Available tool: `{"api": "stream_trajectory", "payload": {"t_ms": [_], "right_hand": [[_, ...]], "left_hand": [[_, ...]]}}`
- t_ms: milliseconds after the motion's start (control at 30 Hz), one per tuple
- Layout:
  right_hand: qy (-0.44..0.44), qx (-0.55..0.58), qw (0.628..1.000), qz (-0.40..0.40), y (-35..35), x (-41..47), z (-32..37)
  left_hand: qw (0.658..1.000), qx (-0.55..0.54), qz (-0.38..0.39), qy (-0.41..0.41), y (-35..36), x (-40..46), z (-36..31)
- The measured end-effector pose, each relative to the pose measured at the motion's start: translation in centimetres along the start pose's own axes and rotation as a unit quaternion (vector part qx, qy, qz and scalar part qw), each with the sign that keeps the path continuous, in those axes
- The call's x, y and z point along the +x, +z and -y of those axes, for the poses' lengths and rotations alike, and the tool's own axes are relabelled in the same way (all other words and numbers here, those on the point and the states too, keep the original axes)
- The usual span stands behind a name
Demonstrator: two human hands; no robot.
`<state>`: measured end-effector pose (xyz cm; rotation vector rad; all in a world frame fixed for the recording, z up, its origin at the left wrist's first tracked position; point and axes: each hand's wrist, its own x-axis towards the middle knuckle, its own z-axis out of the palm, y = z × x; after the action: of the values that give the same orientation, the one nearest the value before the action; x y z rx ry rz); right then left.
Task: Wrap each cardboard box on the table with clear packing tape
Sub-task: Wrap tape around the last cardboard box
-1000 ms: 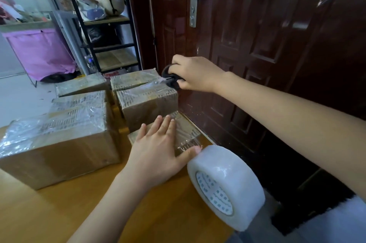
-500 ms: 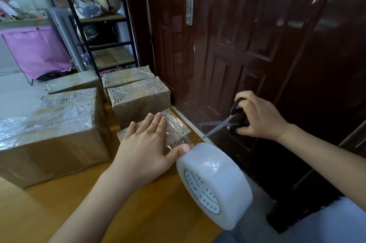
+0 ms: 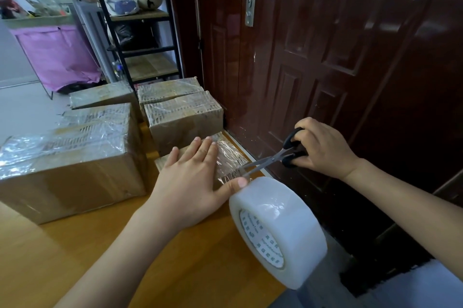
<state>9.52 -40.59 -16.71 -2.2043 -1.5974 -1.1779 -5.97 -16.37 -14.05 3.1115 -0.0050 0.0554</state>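
At frame centre, the left hand [image 3: 186,183] presses flat, fingers straight, on a small tape-covered cardboard box [image 3: 229,157] on the wooden bench [image 3: 100,252]. The right hand [image 3: 322,148] grips black-handled scissors [image 3: 275,157], blades parted at the clear tape strip [image 3: 231,177] above the white tape roll [image 3: 278,230].

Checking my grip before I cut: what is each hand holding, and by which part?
The right hand grips the scissors by their black handle loops. The left hand holds nothing; it presses flat on the small taped box.
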Motion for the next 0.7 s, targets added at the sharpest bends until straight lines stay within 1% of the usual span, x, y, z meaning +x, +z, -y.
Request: {"api": "stream_trajectory", "payload": {"t_ms": [133, 367, 433, 533, 633, 700], "right_hand": [[-0.011, -0.013, 1.000, -0.017, 0.2, -0.4, -0.5], [0.001, -0.029, 0.999, 0.015, 0.3, -0.6, -0.7], [0.028, -0.020, 0.998, 0.045, 0.3, -0.8, -0.9], [0.083, -0.036, 0.992, 0.083, -0.4, -1.4, -1.8], [0.155, -0.017, 0.984, 0.083, -0.9, -0.7, -2.3], [0.199, 0.008, 0.978, 0.066, -0.8, 1.2, -1.8]], "left_hand": [[1.000, 0.004, 0.000, -0.001, 0.1, 0.1, 0.0], [1.000, 0.002, 0.001, -0.002, 0.1, 0.1, -0.1], [1.000, 0.002, 0.000, -0.001, 0.1, 0.1, 0.0], [1.000, -0.001, -0.001, 0.002, 0.2, 0.0, 0.0], [1.000, -0.004, 0.000, 0.002, 0.2, 0.0, 0.1], [1.000, -0.007, 0.000, 0.001, 0.2, 0.1, 0.0]]}}
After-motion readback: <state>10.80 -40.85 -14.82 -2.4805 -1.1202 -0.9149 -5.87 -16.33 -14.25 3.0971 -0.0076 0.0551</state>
